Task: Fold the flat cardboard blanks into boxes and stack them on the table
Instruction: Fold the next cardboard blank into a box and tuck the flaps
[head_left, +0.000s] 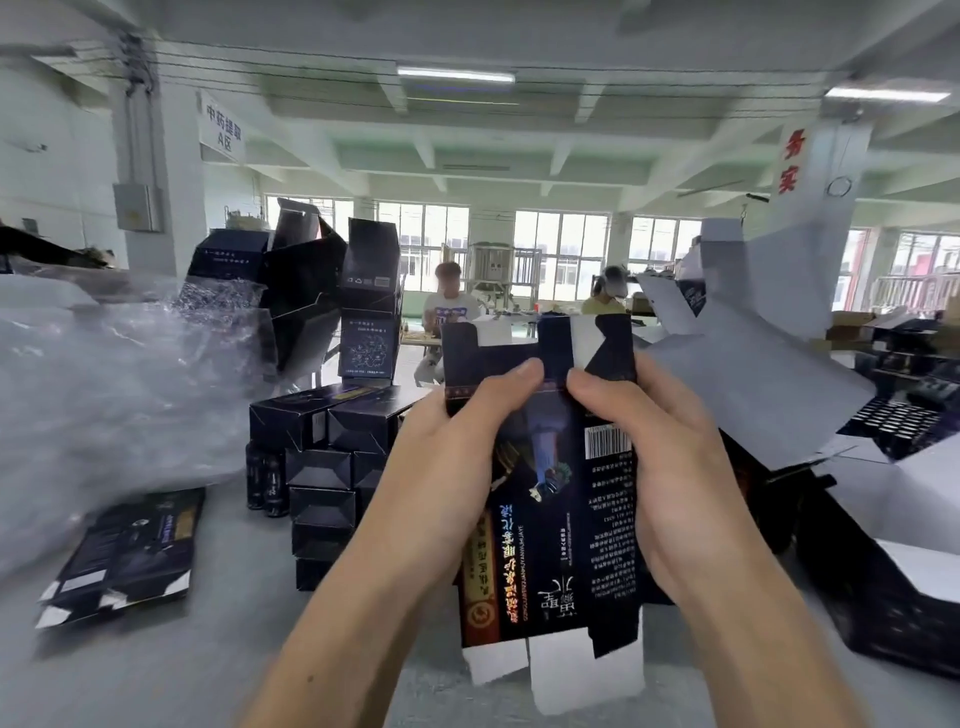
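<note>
I hold a dark printed cardboard blank (550, 499) upright in front of me, its white end flaps sticking out at top and bottom. My left hand (447, 467) grips its left side, thumb pressed near the upper fold. My right hand (660, 462) grips its right side, thumb beside the left thumb. Behind my left hand stands a stack of folded dark boxes (332, 457) on the grey table (156, 665). A flat blank (124, 551) lies at the left.
Crumpled clear plastic wrap (104, 374) fills the left. Opened blanks with white insides (753, 374) pile up on the right. Taller loose boxes (369, 301) lean behind the stack. Two people (452, 301) sit at a far table.
</note>
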